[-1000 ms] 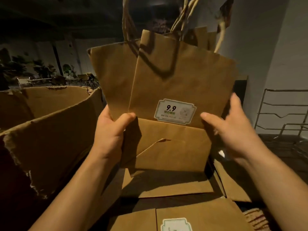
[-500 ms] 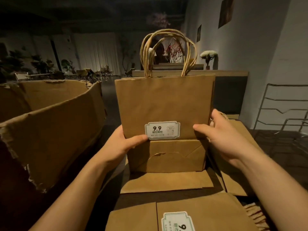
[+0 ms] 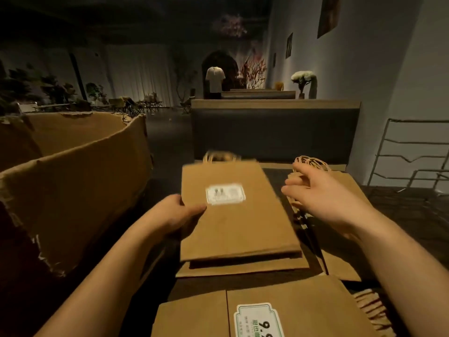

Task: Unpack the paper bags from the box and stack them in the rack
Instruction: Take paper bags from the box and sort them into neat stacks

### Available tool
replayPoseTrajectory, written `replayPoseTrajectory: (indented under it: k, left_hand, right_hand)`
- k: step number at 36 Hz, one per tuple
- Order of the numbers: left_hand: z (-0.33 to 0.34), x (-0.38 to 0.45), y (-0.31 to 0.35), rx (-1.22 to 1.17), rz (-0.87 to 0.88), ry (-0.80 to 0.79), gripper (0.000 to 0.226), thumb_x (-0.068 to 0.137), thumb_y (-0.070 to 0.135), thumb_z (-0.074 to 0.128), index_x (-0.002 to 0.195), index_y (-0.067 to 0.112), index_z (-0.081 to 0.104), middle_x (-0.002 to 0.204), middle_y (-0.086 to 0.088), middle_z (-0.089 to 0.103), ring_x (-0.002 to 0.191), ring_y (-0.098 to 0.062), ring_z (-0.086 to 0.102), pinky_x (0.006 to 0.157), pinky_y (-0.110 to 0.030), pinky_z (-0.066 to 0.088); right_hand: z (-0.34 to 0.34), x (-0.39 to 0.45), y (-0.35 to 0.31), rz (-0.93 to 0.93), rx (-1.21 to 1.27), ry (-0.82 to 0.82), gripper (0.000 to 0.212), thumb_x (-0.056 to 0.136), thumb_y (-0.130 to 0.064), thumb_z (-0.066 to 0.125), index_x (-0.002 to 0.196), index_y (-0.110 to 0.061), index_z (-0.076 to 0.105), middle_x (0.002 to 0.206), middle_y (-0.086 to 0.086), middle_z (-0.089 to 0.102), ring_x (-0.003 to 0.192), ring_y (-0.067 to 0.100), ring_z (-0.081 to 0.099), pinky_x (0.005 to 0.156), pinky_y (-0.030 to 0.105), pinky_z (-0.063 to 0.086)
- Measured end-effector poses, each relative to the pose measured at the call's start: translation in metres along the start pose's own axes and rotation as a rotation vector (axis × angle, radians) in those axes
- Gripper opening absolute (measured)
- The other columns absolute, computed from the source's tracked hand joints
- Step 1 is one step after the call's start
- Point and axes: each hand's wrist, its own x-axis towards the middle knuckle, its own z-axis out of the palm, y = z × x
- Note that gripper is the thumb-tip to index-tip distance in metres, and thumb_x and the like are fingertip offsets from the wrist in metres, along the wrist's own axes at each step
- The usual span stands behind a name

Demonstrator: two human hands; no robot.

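A flat stack of brown paper bags [image 3: 233, 222] with a white label lies tilted over more bags in the middle. My left hand [image 3: 177, 215] grips its left edge, thumb on top. Free of the stack, my right hand [image 3: 323, 198] hovers to its right with fingers loosely spread, above another pile of bags [image 3: 345, 239] with twisted paper handles. A further labelled bag [image 3: 267, 312] lies nearest me. The torn cardboard box [image 3: 73, 181] stands at the left. The wire rack [image 3: 413, 154] stands at the right by the wall.
A dark counter with a wooden top [image 3: 274, 127] rises just behind the bags. Beyond it are vases with flowers and a dim room with chairs and plants. A white wall [image 3: 379, 69] runs along the right.
The bag stack was held upright in both hands; now it has tipped down flat onto the pile. My right hand has let go and moved off to the right.
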Motion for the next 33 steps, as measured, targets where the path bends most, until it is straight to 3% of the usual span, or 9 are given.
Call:
replayPoseTrajectory:
  k: [2, 5, 10, 13, 15, 23, 27, 30, 33]
  left_hand:
    - [0.002, -0.004, -0.002, 0.415, -0.044, 0.018, 0.031, 0.089, 0.051, 0.069, 0.091, 0.021, 0.063, 0.088, -0.001, 0.069, 0.078, -0.013, 0.065, 0.065, -0.027, 0.051]
    - [0.001, -0.004, -0.005, 0.570, -0.024, 0.077, 0.034, 0.091, 0.052, 0.065, 0.098, 0.019, 0.066, 0.084, 0.002, 0.065, 0.079, -0.011, 0.063, 0.064, -0.025, 0.048]
    - [0.000, -0.006, 0.002, 0.386, 0.000, 0.106, 0.052, 0.096, 0.041, 0.063, 0.139, 0.014, 0.049, 0.135, -0.007, 0.058, 0.120, -0.022, 0.057, 0.084, -0.028, 0.043]
    - [0.004, -0.007, 0.004, 0.223, -0.016, 0.090, 0.055, 0.097, 0.035, 0.063, 0.143, 0.013, 0.043, 0.142, -0.009, 0.052, 0.125, -0.024, 0.054, 0.083, -0.028, 0.039]
    - [0.004, -0.008, 0.004, 0.137, -0.020, 0.092, 0.055, 0.099, 0.032, 0.062, 0.145, 0.012, 0.040, 0.146, -0.010, 0.049, 0.128, -0.025, 0.052, 0.084, -0.028, 0.037]
    - [0.004, 0.003, -0.008, -0.014, -0.032, 0.076, 0.060, 0.099, 0.030, 0.061, 0.150, 0.010, 0.037, 0.147, -0.012, 0.048, 0.128, -0.027, 0.051, 0.098, -0.038, 0.044]
    - [0.006, 0.011, -0.011, -0.300, -0.048, 0.023, 0.064, 0.096, 0.024, 0.065, 0.150, 0.012, 0.034, 0.115, -0.007, 0.050, 0.093, -0.018, 0.053, 0.083, -0.036, 0.045]
    - [0.006, 0.013, -0.014, -0.481, -0.095, -0.004, 0.061, 0.095, 0.014, 0.064, 0.149, 0.015, 0.035, 0.114, -0.008, 0.049, 0.085, -0.021, 0.053, 0.062, -0.030, 0.048]
    - [0.009, 0.011, -0.018, -0.630, -0.157, 0.001, 0.021, 0.096, 0.005, 0.061, 0.115, 0.006, 0.052, 0.104, -0.011, 0.052, 0.074, -0.020, 0.055, 0.036, -0.026, 0.047]
  right_hand:
    - [0.001, 0.000, 0.000, 0.012, -0.045, -0.023, 0.067, 0.100, -0.030, 0.059, 0.158, -0.029, 0.025, 0.152, -0.001, 0.048, 0.136, 0.017, 0.048, 0.097, 0.026, 0.043]
    - [0.002, -0.002, -0.003, 0.007, -0.103, -0.052, 0.059, 0.101, -0.030, 0.056, 0.155, -0.030, 0.033, 0.152, -0.003, 0.047, 0.136, 0.016, 0.047, 0.103, 0.032, 0.045]
    - [0.016, -0.010, -0.008, 0.057, -0.008, -0.146, 0.051, 0.100, -0.032, 0.057, 0.149, -0.029, 0.043, 0.137, -0.006, 0.055, 0.123, 0.015, 0.054, 0.104, 0.035, 0.047]
    - [0.042, 0.000, -0.012, 0.158, -0.013, -0.246, 0.056, 0.097, -0.035, 0.061, 0.150, -0.025, 0.043, 0.146, 0.000, 0.050, 0.133, 0.021, 0.047, 0.112, 0.040, 0.040]
    - [0.057, 0.015, -0.017, 0.204, -0.057, -0.238, 0.053, 0.098, -0.034, 0.061, 0.147, -0.019, 0.046, 0.147, 0.004, 0.051, 0.133, 0.024, 0.047, 0.102, 0.033, 0.041]
    - [0.079, 0.041, -0.016, 0.384, -0.271, -0.164, 0.037, 0.096, -0.013, 0.064, 0.131, -0.004, 0.056, 0.125, 0.015, 0.058, 0.104, 0.025, 0.052, 0.086, 0.031, 0.047]
    - [0.090, 0.042, -0.016, 0.481, -0.136, -0.126, 0.030, 0.092, -0.005, 0.067, 0.121, -0.001, 0.058, 0.084, 0.008, 0.050, 0.083, 0.022, 0.053, 0.065, 0.026, 0.046]
    - [0.088, 0.042, -0.013, 0.569, 0.017, -0.050, 0.034, 0.091, -0.004, 0.067, 0.123, 0.000, 0.056, 0.087, 0.012, 0.050, 0.083, 0.024, 0.052, 0.069, 0.029, 0.044]
    - [0.082, 0.041, -0.011, 0.627, 0.167, 0.017, 0.035, 0.091, -0.001, 0.065, 0.125, -0.001, 0.056, 0.096, 0.015, 0.052, 0.090, 0.028, 0.053, 0.074, 0.034, 0.043]
